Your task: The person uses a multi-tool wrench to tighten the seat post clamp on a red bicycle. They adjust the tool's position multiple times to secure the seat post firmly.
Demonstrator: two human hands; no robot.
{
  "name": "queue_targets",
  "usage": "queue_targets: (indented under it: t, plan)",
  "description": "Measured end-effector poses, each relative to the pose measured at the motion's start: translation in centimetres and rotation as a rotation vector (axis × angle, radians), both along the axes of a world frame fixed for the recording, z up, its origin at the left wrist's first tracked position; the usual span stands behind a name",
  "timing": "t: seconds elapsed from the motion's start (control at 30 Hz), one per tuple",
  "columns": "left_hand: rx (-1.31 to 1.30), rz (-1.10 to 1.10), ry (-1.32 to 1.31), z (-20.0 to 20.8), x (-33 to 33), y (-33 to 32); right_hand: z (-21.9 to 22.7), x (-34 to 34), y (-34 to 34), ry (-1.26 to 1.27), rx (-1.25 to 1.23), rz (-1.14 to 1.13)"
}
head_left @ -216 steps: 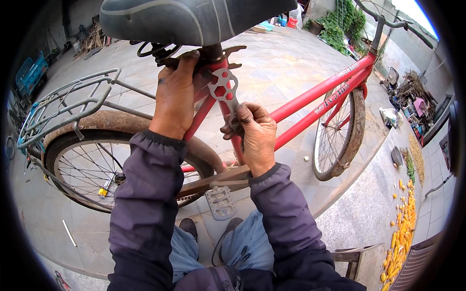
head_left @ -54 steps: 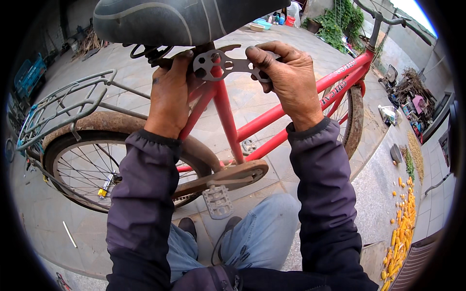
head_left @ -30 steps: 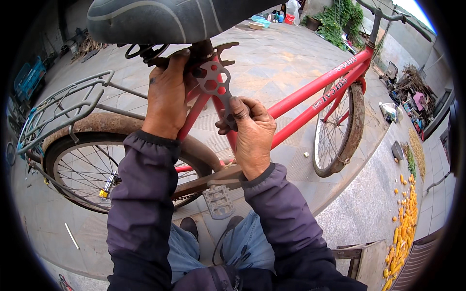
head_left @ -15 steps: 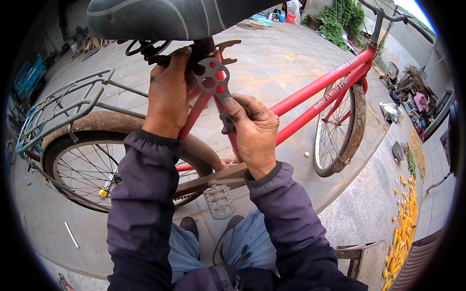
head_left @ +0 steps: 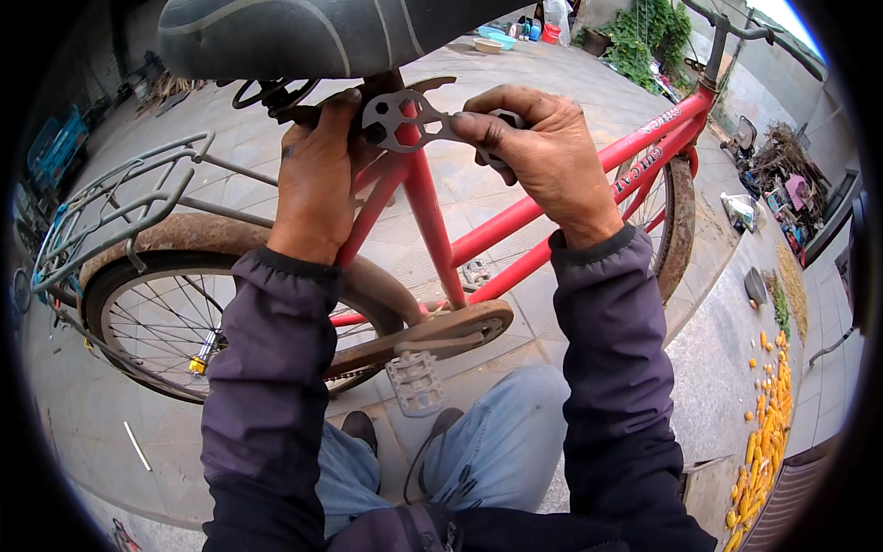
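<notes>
In my right hand [head_left: 552,152] I pinch a flat grey multi-hole bicycle spanner [head_left: 405,138] between thumb and fingers. It lies roughly level, its wide hexagon-holed end at the seat-post joint just under the black saddle [head_left: 276,37]. My left hand [head_left: 317,179] is closed around something below the saddle, thumb upward, beside the spanner's wide end. Its fingers are hidden behind the joint, so what they grip cannot be made out. The red bicycle frame [head_left: 425,198] runs down from there. Whether the spanner sits on a nut is not visible.
A grey rear rack [head_left: 138,207] and rusty mudguard [head_left: 184,235] are left of my left arm. Below are the chain guard [head_left: 460,331] and a pedal [head_left: 416,382], close to my knees. Corn cobs [head_left: 759,451] lie at the right; basins [head_left: 497,41] stand far back.
My right hand has swung up and to the right, turning the spanner from pointing steeply down to nearly level. My left hand stays at the joint. My right knee has shifted right.
</notes>
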State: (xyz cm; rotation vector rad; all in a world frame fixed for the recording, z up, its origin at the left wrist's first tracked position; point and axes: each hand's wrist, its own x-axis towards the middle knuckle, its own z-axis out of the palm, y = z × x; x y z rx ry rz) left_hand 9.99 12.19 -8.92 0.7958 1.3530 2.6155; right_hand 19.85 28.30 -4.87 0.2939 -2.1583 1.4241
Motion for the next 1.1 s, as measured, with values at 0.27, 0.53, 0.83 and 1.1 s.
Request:
queue_targets:
  t: [0.27, 0.53, 0.83, 1.1]
  plan:
    - [0.004, -0.053, 0.019, 0.0, -0.4, 0.2, 0.7, 0.7, 0.6, 0.004, 0.149, -0.076]
    - [0.047, -0.059, -0.025, -0.4, -0.9, 0.1, -8.8, 1.2, -2.4, -0.012, -0.806, 0.064]
    - [0.058, 0.001, -0.006, -0.2, -0.5, 0.0, -8.0, 0.1, -6.6, -0.029, -0.751, 0.102]
    - [-0.78, 0.737, 0.903, -1.5, -1.3, -1.0, -8.7, -1.4, -8.8, 0.131, -0.579, 0.017]
